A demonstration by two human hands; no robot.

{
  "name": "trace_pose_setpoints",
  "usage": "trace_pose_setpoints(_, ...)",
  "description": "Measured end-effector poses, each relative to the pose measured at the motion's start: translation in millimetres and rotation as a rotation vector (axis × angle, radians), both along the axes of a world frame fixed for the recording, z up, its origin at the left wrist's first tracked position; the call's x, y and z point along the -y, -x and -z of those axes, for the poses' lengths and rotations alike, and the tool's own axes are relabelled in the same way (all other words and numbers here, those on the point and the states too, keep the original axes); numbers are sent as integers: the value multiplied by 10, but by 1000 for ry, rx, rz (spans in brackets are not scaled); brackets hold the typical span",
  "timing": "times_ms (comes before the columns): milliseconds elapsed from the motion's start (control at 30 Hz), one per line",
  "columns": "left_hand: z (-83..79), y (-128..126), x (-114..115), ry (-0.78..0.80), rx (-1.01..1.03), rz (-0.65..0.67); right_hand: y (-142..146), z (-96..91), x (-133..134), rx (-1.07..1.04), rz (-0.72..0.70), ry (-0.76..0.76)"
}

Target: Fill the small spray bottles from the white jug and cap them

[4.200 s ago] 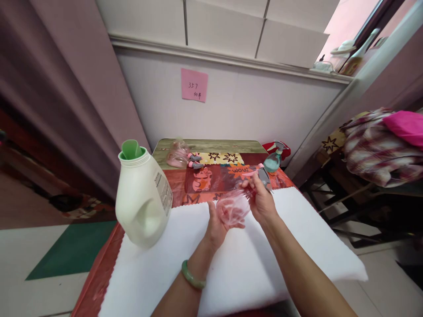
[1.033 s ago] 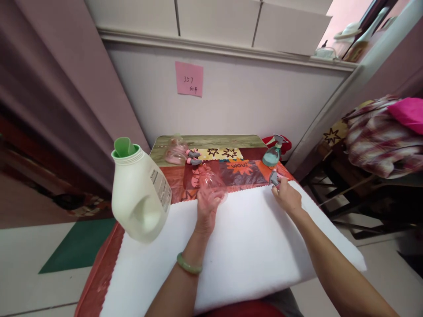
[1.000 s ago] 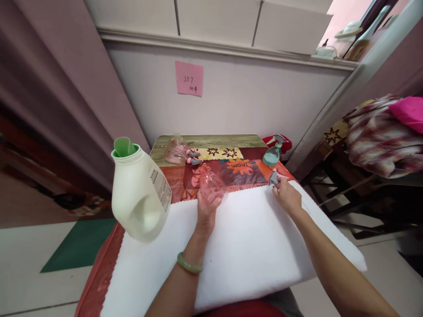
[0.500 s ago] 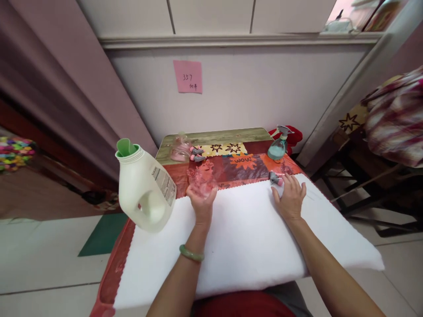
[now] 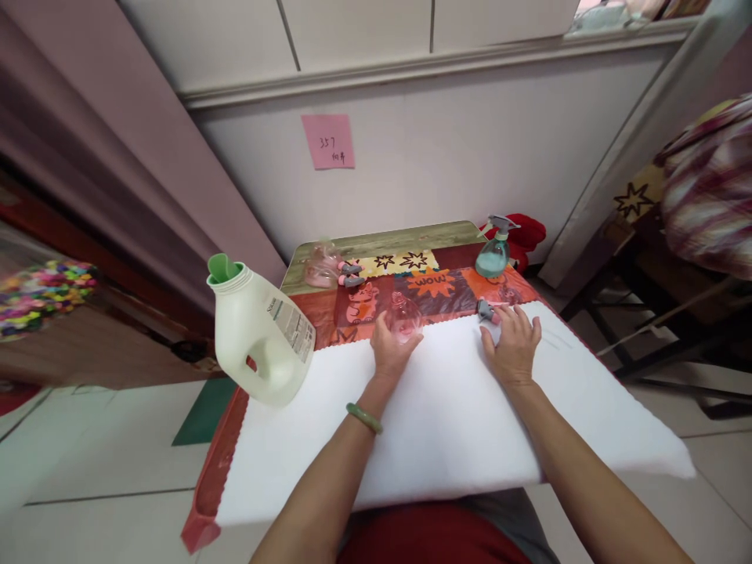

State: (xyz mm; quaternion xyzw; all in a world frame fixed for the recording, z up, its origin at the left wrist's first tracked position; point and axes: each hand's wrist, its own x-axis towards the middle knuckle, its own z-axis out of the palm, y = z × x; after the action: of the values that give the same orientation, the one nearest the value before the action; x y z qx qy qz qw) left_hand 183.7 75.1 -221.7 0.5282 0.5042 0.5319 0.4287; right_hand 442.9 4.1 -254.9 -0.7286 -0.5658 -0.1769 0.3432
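Note:
My left hand [image 5: 395,348] is closed around a clear bottle [image 5: 404,317] without a spray head, held upright over the edge of the white cloth. On the right, my right hand [image 5: 512,345] rests on the cloth with its fingers apart. Close to its fingertips lies a grey spray head [image 5: 485,311] with a pink collar; whether they touch I cannot tell. Further back on the left are clear pinkish bottles [image 5: 320,270], beside two more grey and pink spray heads [image 5: 351,274]. A spray bottle [image 5: 493,254] with blue-green liquid stands at the back right.
A big cream detergent jug [image 5: 262,337] with a green cap stands at the table's left side. White cloth [image 5: 452,423] covers the near part of the table, over a patterned red cover [image 5: 438,309]. A pink note [image 5: 329,142] is stuck on the wall behind.
My left hand has moved right with the bottle, towards the middle of the table. My right hand has stayed beside the spray head. The view has shifted slightly.

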Motion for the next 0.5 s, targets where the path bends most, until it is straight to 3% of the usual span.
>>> trace_pose_setpoints(200,37,-38,6,-42,-204,-21,-5,-2,-5,-11,0,14)
trace_pose_setpoints(500,66,117,137,-60,-272,-59,-9,12,-4,-36,-8,15)
